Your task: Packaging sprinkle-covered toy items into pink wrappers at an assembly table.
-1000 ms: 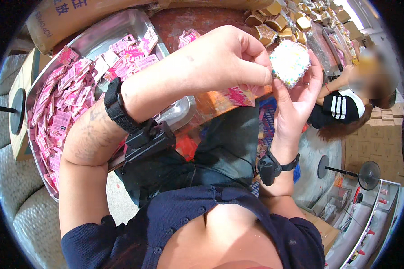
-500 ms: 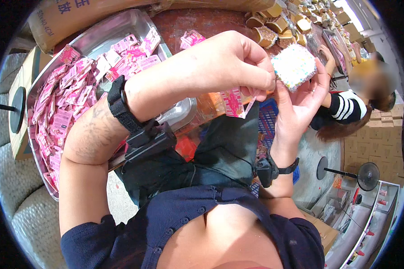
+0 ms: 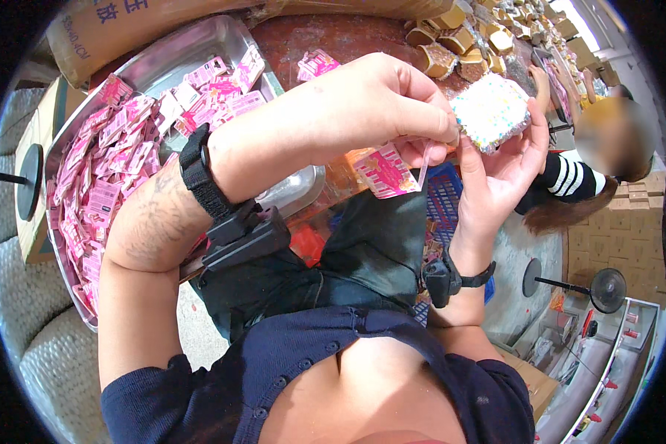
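A white, rounded-square piece with coloured speckles (image 3: 490,111) is held up in the fingers of my right hand (image 3: 499,181). My left hand (image 3: 399,103) pinches at its near-left edge, thumb against forefinger. From the left fingers hangs a small pink printed card (image 3: 385,172), with a pale strip beside it. How card and piece join is hidden behind my fingertips. To the left stands a metal tray (image 3: 200,44) heaped with pink cards (image 3: 103,200), partly behind my left forearm. Another pink card (image 3: 316,65) lies on the reddish table beyond my wrist.
Tan cup-like pieces (image 3: 459,48) crowd the far right of the table. A large cardboard box (image 3: 126,37) lies behind the tray. A blue basket (image 3: 444,200) sits below my right wrist. At the right, a co-worker in a striped sleeve (image 3: 573,174) works close by.
Both hands and the white piece have shifted slightly to the right. The pink card has tilted and shows more of its face.
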Demonstrator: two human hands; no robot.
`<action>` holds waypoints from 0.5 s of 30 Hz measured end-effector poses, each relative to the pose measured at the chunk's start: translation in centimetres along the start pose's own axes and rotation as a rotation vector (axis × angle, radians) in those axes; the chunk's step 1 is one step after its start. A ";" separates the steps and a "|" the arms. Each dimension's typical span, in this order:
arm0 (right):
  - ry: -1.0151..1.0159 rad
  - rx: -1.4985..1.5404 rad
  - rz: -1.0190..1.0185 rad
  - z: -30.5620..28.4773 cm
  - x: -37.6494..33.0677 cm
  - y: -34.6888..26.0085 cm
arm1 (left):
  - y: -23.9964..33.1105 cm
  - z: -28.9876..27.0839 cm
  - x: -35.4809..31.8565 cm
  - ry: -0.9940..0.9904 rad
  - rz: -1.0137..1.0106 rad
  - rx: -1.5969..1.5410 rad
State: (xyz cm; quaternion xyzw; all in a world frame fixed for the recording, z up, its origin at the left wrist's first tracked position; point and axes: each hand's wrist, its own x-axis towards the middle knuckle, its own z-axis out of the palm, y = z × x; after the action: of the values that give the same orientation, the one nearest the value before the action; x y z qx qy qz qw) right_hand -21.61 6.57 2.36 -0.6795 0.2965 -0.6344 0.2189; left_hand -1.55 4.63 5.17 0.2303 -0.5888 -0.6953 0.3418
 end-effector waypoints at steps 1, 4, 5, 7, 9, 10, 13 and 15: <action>0.005 0.005 0.015 0.0 0.0 -0.1 | 0.0 0.0 0.0 0.007 -0.003 -0.034; 0.008 0.012 0.036 0.0 -0.1 -0.2 | -0.3 0.1 0.1 0.018 0.000 -0.100; 0.009 0.015 0.042 0.0 -0.2 -0.2 | -0.4 0.2 0.1 0.023 0.006 -0.131; 0.010 -0.002 0.028 -0.1 -0.2 -0.3 | -0.3 0.4 0.1 0.018 0.007 -0.150; 0.012 -0.017 0.015 0.0 -0.1 -0.6 | -0.2 0.5 0.0 0.014 0.008 -0.169; 0.030 -0.042 0.007 0.1 -0.1 -0.9 | -0.1 0.5 0.0 0.019 0.013 -0.158; 0.046 -0.094 -0.028 0.1 0.0 -1.0 | 0.0 0.6 -0.1 0.042 0.015 -0.150; 0.047 -0.126 -0.057 -0.3 0.0 -0.8 | 0.1 0.8 -0.2 0.057 0.012 -0.156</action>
State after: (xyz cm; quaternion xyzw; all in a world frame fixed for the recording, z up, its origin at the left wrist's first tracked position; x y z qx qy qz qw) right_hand -21.83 7.20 2.92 -0.6849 0.3214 -0.6364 0.1506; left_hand -1.96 5.30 5.41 0.2192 -0.5244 -0.7301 0.3795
